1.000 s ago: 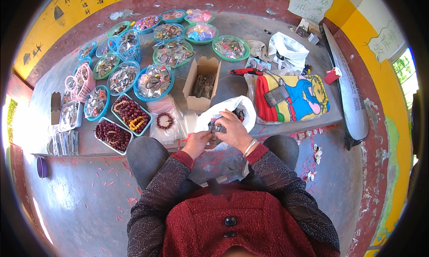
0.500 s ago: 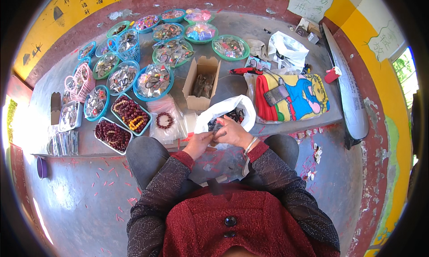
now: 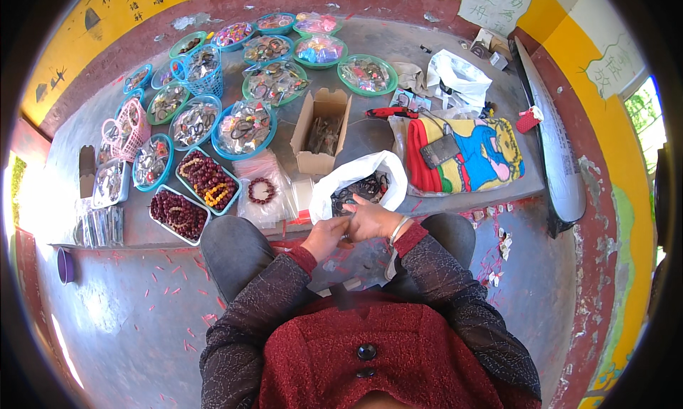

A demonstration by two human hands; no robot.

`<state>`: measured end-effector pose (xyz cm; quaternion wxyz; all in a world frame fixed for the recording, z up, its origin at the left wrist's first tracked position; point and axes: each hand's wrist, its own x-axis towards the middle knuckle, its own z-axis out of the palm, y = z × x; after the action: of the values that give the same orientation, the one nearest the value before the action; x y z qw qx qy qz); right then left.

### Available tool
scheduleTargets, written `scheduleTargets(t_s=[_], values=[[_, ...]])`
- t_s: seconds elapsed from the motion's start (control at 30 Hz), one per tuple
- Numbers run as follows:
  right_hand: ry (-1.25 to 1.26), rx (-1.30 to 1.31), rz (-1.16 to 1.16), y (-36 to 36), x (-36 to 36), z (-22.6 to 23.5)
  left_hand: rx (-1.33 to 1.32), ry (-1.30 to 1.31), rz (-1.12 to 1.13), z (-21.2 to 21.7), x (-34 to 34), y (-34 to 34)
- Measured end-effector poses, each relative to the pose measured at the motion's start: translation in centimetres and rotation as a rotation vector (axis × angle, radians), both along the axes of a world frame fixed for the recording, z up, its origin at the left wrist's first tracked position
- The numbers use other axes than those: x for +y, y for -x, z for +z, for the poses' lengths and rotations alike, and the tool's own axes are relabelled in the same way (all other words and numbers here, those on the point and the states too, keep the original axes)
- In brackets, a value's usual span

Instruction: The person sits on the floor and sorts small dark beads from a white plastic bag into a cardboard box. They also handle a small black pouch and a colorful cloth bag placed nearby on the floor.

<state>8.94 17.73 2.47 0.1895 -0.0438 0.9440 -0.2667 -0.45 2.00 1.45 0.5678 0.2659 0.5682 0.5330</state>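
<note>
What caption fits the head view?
Both hands, left hand and right hand, meet at an open white plastic bag beside bead trays.

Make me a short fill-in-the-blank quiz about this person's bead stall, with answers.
1. Both hands, left hand and right hand, meet at the mouth of a white ___ bag.
2. The open box is made of ___.
3. The bracelet lying alone on clear plastic is dark ___.

Answers: plastic; cardboard; red

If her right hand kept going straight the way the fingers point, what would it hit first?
The right hand points up and slightly left in the picture, toward the open white plastic bag. It would probably meet the dark items in the bag's mouth first, though depth is hard to judge and what they are is unclear.
</note>
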Motion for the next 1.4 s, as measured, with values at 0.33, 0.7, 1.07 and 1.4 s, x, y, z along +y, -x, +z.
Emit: scheduleTargets(t_s=[0.33,0.7,1.07,1.4], values=[[0.855,0.311,-0.8,-0.4,0.5,4.0,-0.519,-0.131,0.335,-0.8,0.1,2.9],[0.055,0.669,-0.538,0.4,-1.8,3.8,-0.566,-0.147,0.326,0.2,-0.1,2.8],[0.079,0.642,-0.535,0.5,-1.8,4.0,-0.533,-0.113,0.33,0.2,0.0,2.5],[0.121,0.666,-0.515,0.6,-1.6,3.1,-0.573,-0.174,0.318,0.3,-0.1,2.6]])
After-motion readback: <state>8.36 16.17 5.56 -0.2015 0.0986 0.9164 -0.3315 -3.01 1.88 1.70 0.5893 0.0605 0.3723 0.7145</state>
